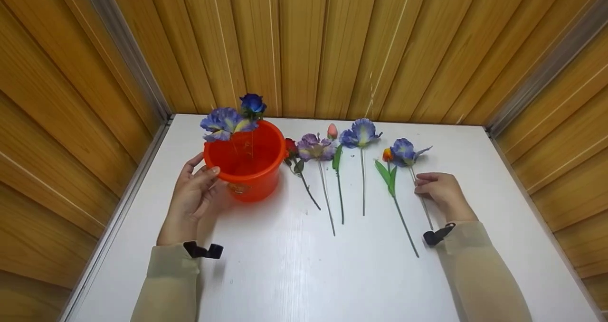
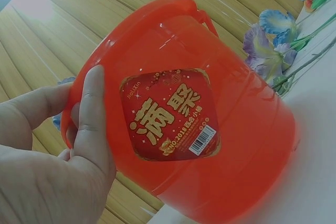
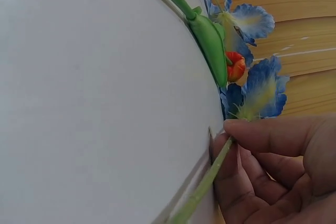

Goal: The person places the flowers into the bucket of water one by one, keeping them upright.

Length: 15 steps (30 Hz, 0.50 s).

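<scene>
Bucket (image 1: 256,185) of orange-red plastic stands at the left of a white table (image 1: 289,279), a blue rose (image 1: 253,102) and a violet-blue iris (image 1: 222,121) rising from it, a red label (image 2: 173,114) on its side. The left hand (image 1: 192,194) pinches its rim, thumb against the outer wall. Well apart, at the right, the right hand (image 1: 445,194) pinches the thin stem of a blue iris (image 1: 403,152). Between them, left to right, lie a red rose (image 1: 289,147), a purple iris (image 1: 313,148), a pink tulip bud (image 1: 332,131), a second blue iris (image 1: 361,133) and an orange tulip (image 1: 387,155), stems pointing near.
</scene>
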Tool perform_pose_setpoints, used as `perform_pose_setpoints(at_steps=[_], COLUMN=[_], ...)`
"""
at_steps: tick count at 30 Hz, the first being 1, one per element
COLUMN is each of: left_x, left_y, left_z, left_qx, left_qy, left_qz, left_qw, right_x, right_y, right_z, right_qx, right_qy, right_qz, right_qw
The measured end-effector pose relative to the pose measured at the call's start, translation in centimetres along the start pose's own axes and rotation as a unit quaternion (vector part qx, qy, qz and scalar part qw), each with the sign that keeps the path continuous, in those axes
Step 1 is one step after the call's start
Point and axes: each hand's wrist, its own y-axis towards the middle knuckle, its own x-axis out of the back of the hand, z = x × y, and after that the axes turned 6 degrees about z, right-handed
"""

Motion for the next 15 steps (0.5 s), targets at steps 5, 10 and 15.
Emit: perform_pose_setpoints(at_steps=[5,10,15], left_x=[0.05,0.01,0.02], left_y=[-0.01,-0.05,-0.11], left_z=[0.02,0.02,0.00], left_qx=[0.001,-0.003,-0.005], left_qy=[-0.001,-0.002,-0.006], left_qz=[0.004,0.004,0.005], left_qw=[1.0000,1.0000,1.0000], right_x=[-0.04,0.03,0.21], right_y=[0.08,-0.12,-0.41], right_z=[-0.19,-0.06,0.32], right_qx=[-0.011,-0.013,-0.004], right_qy=[0.045,0.073,0.069], right_qz=[0.000,-0.010,-0.021], right_qw=[0.999,0.997,0.997])
